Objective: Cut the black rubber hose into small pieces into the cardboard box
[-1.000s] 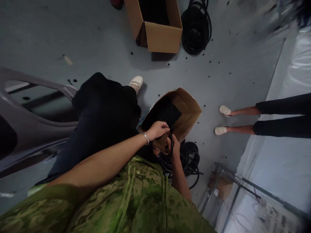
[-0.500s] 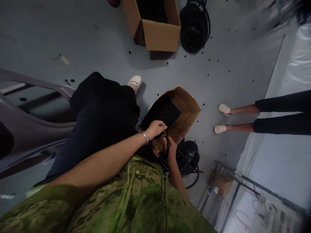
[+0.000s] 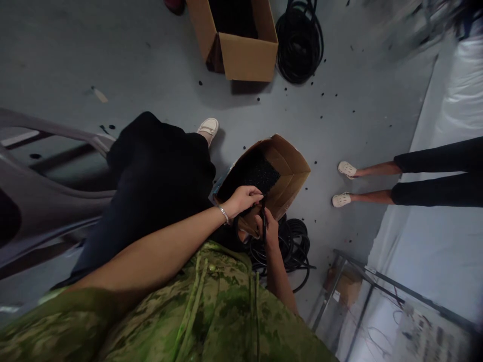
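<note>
Bare left forearm (image 3: 162,251), extended obliquely from lower left toward the centre of the view; the left wrist (image 3: 230,208) continues its line almost straight. Bare left hand (image 3: 242,198), fingers curled, thumb and fingertips drawn together in a pinch. Bare right forearm (image 3: 279,276), shorter in view and steeply directed, leads to the bare right hand (image 3: 270,230), near the left hand and lower in view, its fingers bent in a grip.

A grey chair (image 3: 41,198) stood at nine o'clock, a bystander (image 3: 433,191) in pale clogs (image 3: 341,200) at three, a metal frame (image 3: 353,262) at four.
</note>
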Demonstrator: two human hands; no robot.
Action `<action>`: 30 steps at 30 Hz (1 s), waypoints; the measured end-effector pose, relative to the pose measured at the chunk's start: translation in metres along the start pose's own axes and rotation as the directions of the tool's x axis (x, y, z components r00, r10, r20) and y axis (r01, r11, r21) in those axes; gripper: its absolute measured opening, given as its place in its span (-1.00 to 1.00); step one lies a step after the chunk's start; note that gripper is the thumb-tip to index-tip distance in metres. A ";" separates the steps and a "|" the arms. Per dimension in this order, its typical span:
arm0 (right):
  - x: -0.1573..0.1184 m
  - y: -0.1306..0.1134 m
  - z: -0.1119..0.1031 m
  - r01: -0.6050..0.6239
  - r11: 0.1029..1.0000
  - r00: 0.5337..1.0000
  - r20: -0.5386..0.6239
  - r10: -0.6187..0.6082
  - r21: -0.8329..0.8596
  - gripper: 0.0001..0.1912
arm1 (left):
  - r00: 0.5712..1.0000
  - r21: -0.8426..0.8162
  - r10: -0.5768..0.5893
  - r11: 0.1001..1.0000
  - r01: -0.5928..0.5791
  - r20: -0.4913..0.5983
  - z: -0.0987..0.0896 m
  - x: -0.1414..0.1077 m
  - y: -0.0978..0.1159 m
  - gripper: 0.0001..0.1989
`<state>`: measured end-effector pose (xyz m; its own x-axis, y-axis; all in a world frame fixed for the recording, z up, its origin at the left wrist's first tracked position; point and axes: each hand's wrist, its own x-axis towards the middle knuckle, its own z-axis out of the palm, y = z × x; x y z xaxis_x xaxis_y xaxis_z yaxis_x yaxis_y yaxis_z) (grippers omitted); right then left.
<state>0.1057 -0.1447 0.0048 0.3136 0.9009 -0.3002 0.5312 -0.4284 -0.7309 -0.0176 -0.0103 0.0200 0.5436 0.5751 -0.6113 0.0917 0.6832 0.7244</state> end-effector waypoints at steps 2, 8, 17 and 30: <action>0.003 -0.002 -0.001 0.027 1.000 1.000 -0.005 -0.027 -0.008 -0.55 | 1.000 0.008 0.009 1.000 -0.009 0.005 0.000 -0.001 0.002 -0.87; 0.005 -0.002 -0.004 0.040 0.998 0.999 -0.002 -0.040 -0.037 -0.55 | 1.000 0.018 0.009 1.000 -0.009 0.001 0.000 0.000 0.004 -0.88; 0.001 0.001 -0.002 0.021 0.999 1.000 -0.005 -0.021 -0.037 -0.58 | 0.999 0.073 -0.014 0.997 0.016 -0.031 0.000 0.005 -0.002 -0.87; -0.013 0.003 0.013 0.014 0.987 0.993 -0.116 -0.032 -0.159 -0.64 | 0.994 -0.010 -0.105 0.994 0.105 -0.013 0.001 0.004 -0.003 -0.86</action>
<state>0.0935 -0.1569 -0.0016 0.3851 0.9001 -0.2036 0.6537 -0.4218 -0.6284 -0.0154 -0.0107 0.0156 0.5199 0.5063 -0.6880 0.1402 0.7440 0.6533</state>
